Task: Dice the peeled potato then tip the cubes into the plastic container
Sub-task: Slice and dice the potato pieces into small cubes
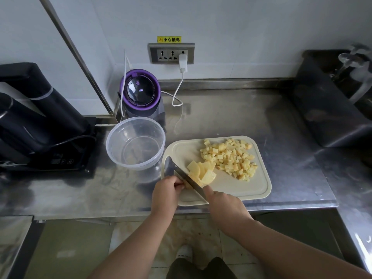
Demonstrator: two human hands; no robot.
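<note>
Stacked potato slices held in grip of left hand, knife clasped by right hand, cubes heaped on cutting board.

Steel counter carries cutting board, plastic container, purple-lidded appliance

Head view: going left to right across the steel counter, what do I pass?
In order: black appliance → plastic container → pile of potato cubes → dark bin. The purple device stands behind the container, so it is left out.
</note>
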